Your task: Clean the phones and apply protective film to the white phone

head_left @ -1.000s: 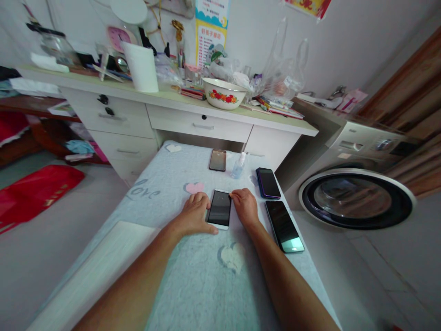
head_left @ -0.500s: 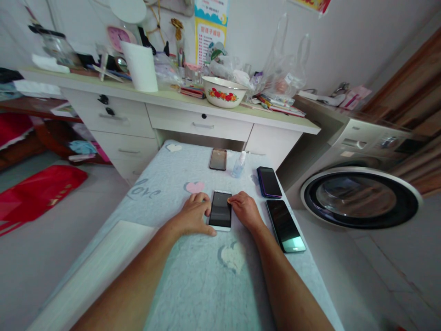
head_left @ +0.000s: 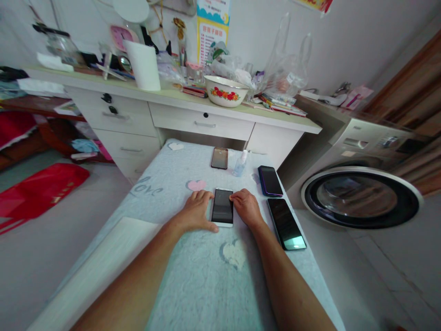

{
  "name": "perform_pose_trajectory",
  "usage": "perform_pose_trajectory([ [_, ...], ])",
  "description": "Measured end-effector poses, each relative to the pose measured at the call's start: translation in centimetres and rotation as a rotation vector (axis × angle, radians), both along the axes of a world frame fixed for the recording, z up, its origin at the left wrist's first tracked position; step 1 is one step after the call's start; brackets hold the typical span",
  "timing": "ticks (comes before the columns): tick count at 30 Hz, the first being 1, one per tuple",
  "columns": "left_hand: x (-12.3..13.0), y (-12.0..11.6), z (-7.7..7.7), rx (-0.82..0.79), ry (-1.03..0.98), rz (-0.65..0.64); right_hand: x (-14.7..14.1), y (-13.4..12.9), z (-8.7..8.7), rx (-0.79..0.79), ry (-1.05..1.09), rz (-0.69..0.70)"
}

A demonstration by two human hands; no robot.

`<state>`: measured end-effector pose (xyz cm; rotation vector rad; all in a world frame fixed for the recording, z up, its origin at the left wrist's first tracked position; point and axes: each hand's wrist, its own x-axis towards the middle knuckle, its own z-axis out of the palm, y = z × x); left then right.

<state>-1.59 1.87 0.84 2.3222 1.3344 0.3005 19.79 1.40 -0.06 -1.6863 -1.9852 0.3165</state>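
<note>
A white phone with a dark screen (head_left: pixel 222 207) lies flat on the cloth-covered table (head_left: pixel 203 285). Beside its left edge is my left hand (head_left: pixel 198 211), thumb and fingers spread apart, the thumb near the bottom corner. My right hand (head_left: pixel 246 207) is closed, its pinched fingertips at the phone's upper right edge; what they hold, if anything, is too small to see. Behind the phone are a brown phone case (head_left: pixel 219 158) and a clear spray bottle (head_left: pixel 240 164). Two more dark phones, one at the back (head_left: pixel 270 181) and one nearer (head_left: pixel 286 224), lie to the right.
A white desk (head_left: pixel 203 120) stands behind the table, bearing a floral bowl (head_left: pixel 226 92), a white paper roll (head_left: pixel 143 66) and plastic bags. The washing machine (head_left: pixel 358 195) is at the right. A red bag (head_left: pixel 41 191) lies on the floor at left.
The view has shifted slightly. My left hand's fingers look a little straighter at the phone's upper left edge; my right fingertips remain at its right edge.
</note>
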Motion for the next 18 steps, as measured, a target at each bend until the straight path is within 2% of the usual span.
perform_pose_trajectory([
  [6,0.2,0.1,-0.6,-0.003,0.009,0.034,-0.3,1.0,0.0,-0.012,-0.054,-0.066],
  [13,0.2,0.2,-0.4,-0.006,0.023,0.017,-1.1,2.7,0.9,-0.034,-0.133,-0.141],
  [18,0.2,0.2,-0.4,0.007,0.037,0.012,-1.7,2.8,0.8,-0.036,-0.174,-0.204],
])
